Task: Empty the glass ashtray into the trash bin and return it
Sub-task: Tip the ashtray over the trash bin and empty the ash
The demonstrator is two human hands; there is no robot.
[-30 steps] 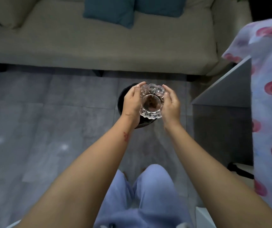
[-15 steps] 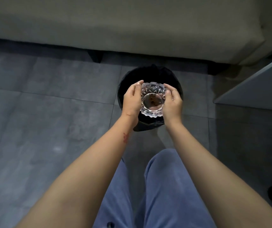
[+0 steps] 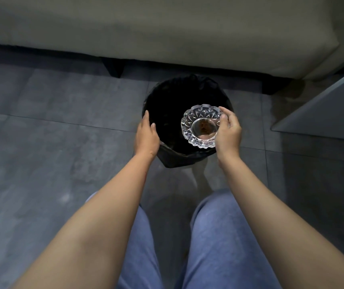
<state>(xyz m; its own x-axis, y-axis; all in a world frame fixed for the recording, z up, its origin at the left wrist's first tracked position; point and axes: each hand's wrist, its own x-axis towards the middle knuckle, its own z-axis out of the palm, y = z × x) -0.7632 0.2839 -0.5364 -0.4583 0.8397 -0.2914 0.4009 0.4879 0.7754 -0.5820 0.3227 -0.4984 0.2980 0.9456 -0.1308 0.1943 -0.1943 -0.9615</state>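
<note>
Your right hand (image 3: 228, 132) grips the round, scalloped clear glass ashtray (image 3: 201, 125) by its right rim, fingers curled over the top edge, thumb side hidden under the glass. The ashtray sits level, open side up, over the right part of the bin's mouth, with a brown residue still on its base. Your left hand (image 3: 147, 135) lies flat and open against the left rim of the round black trash bin lined with a black plastic bag (image 3: 165, 105), grasping nothing. The bin stands on the grey tiled floor (image 3: 52, 126), just before the beige fabric sofa (image 3: 167, 30). Your blue trousered knees (image 3: 219, 236) show below.
</note>
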